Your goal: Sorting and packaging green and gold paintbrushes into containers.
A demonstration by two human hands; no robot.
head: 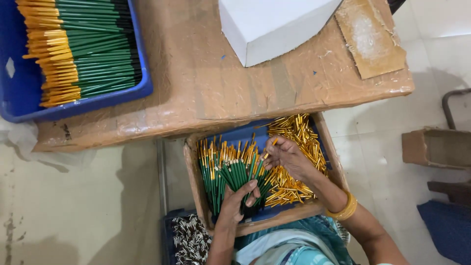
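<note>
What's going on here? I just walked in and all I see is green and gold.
A person sits over a cardboard tray of green pen barrels and loose gold caps. The left hand grips a bunch of barrels; the right hand pinches one gold cap. A blue crate on the table holds neatly stacked pens.

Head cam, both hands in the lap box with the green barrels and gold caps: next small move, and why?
Probably press the gold cap pinched in the right hand onto a green barrel rising from the bundle under the left hand. The cap sits just above that barrel's end, and the loose gold caps lie beside it in the box.
</note>
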